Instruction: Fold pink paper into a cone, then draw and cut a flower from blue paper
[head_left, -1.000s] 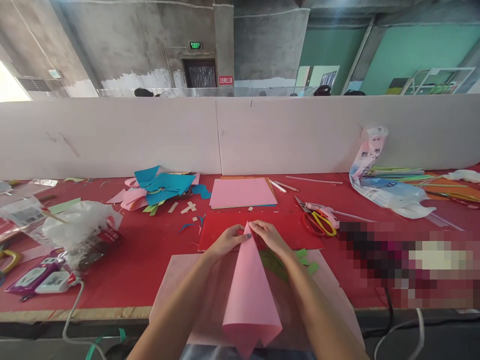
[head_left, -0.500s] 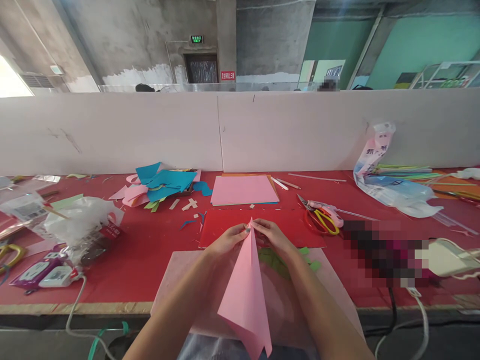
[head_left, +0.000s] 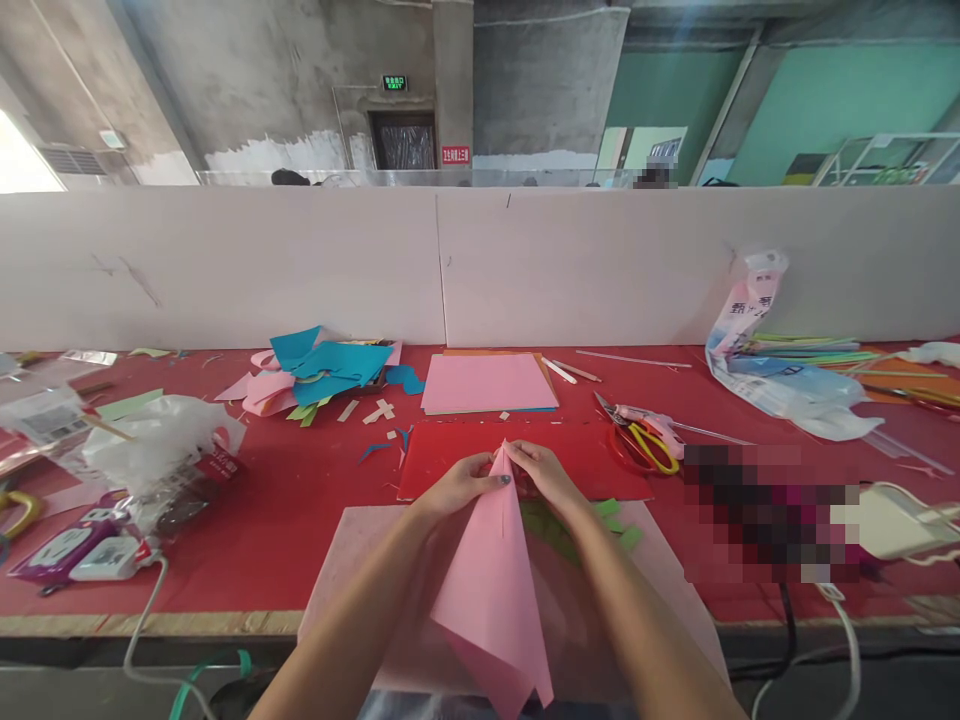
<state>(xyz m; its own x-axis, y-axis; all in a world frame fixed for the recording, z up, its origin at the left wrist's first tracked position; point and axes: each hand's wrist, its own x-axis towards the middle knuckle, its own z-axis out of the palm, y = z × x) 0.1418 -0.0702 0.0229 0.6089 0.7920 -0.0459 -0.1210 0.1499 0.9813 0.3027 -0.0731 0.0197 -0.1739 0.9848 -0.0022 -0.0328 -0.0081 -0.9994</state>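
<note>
A pink sheet of paper (head_left: 491, 590) is rolled into a cone, its tip pointing away from me and its wide end near my body. My left hand (head_left: 459, 484) pinches the tip from the left, thumb and fingers pressed on the paper. From the right, my right hand (head_left: 545, 474) also pinches the tip. Under the hands lie a red sheet (head_left: 592, 455) and a pale pink sheet (head_left: 360, 560), with green scraps (head_left: 619, 525) to the right.
A stack of pink paper (head_left: 489, 383) lies beyond the red sheet, blue and pink cut-offs (head_left: 322, 370) to its left. Scissors (head_left: 643, 435) rest at right, a plastic bag (head_left: 780, 385) with paper strips farther right. A power strip (head_left: 75, 555) and white bag (head_left: 150, 440) sit left.
The cone's wide end has turned and its overlapping edge has shifted while both hands stayed pinched at the tip. The camera view moved slightly.
</note>
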